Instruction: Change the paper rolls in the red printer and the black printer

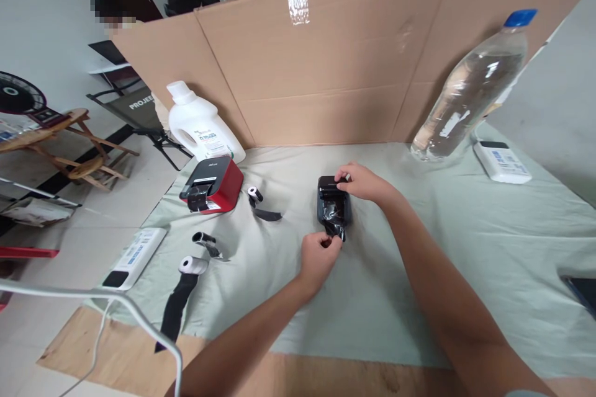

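Observation:
A small black device, looking like a portable label printer, lies on the cloth in the middle. A shiny black strip runs down over its front. My left hand pinches the strip's lower end just below the device. At the device's upper right edge, my right hand is closed, with thumb and fingers on the lid part. Left of them lies a small white roll with a black tail. Nearer me are a dark roll and a larger white roll with a long black strip unwound.
A red and black printer and a white jug stand at left. A large water bottle leans against the cardboard screen. White power banks lie at both sides. A white cable crosses the lower left.

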Tool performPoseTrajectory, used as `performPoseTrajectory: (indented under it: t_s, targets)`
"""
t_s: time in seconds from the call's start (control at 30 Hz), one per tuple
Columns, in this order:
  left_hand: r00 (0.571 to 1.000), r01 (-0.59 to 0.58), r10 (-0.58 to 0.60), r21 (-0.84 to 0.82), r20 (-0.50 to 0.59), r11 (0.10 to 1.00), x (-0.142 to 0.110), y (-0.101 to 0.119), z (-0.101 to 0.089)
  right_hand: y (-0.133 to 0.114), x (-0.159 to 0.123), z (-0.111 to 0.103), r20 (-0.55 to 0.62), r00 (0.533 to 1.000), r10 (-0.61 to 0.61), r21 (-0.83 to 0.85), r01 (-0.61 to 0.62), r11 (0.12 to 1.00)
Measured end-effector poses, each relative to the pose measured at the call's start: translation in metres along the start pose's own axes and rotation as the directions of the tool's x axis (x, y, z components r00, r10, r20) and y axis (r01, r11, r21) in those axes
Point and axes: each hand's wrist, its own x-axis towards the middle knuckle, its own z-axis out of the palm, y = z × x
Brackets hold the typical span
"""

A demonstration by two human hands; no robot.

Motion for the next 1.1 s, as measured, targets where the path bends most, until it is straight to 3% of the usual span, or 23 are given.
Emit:
performPoseTrajectory:
  t_s: [0.13, 0.27, 0.33, 0.4, 0.47, 0.53, 0.63, 0.77, 0.93, 1.0, 1.1]
  targets:
    - [1.0, -0.008, 0.008, 0.035, 0.015, 0.999, 0.002, -0.003, 0.0, -0.001, -0.002, 0.002, 0.101, 0.992, 0.081, -0.074, -0.074, 0.995]
    - [0.998, -0.036, 0.031, 0.106, 0.051, 0.994, 0.0, -0.003, -0.001, -0.001, -0.002, 0.004, 0.104, 0.987, 0.123, -0.115, -0.111, 0.987]
    - [0.993, -0.104, 0.095, 0.145, 0.067, 0.984, -0.003, -0.002, -0.002, -0.001, -0.002, 0.004, 0.1, 0.985, 0.144, -0.124, -0.131, 0.984]
    - [0.968, -0.25, 0.239, 0.183, 0.079, 0.951, -0.007, -0.002, -0.004, -0.001, -0.001, 0.003, 0.103, 0.973, 0.205, -0.141, -0.189, 0.972]
    - [0.89, -0.455, 0.441, 0.214, 0.116, 0.864, -0.011, -0.002, -0.005, -0.001, 0.001, 0.003, 0.121, 0.95, 0.287, -0.165, -0.266, 0.95]
    - [0.762, -0.647, 0.627, 0.238, 0.163, 0.725, -0.013, -0.003, -0.006, 0.001, 0.004, 0.003, 0.154, 0.924, 0.349, -0.171, -0.323, 0.931]
    - [0.603, -0.788, 0.773, 0.296, 0.195, 0.54, -0.013, -0.01, -0.006, 0.005, 0.007, 0.004, 0.198, 0.896, 0.397, -0.128, -0.378, 0.917]
    - [0.481, -0.864, 0.813, 0.337, 0.329, 0.374, -0.003, -0.022, -0.002, -0.004, 0.0, 0.007, 0.187, 0.886, 0.424, -0.128, -0.406, 0.905]
    - [0.248, -0.967, 0.722, 0.213, 0.646, 0.141, 0.005, -0.026, 0.002, -0.055, -0.015, 0.036, 0.033, 0.908, 0.418, -0.257, -0.397, 0.881]
    - [0.205, -0.977, 0.661, 0.189, 0.722, 0.097, 0.004, -0.024, 0.003, -0.072, -0.016, 0.053, -0.024, 0.896, 0.444, -0.312, -0.429, 0.848]
    - [0.239, -0.97, 0.583, 0.214, 0.777, 0.113, 0.001, -0.018, 0.002, -0.078, -0.019, 0.064, -0.079, 0.916, 0.394, -0.303, -0.399, 0.866]
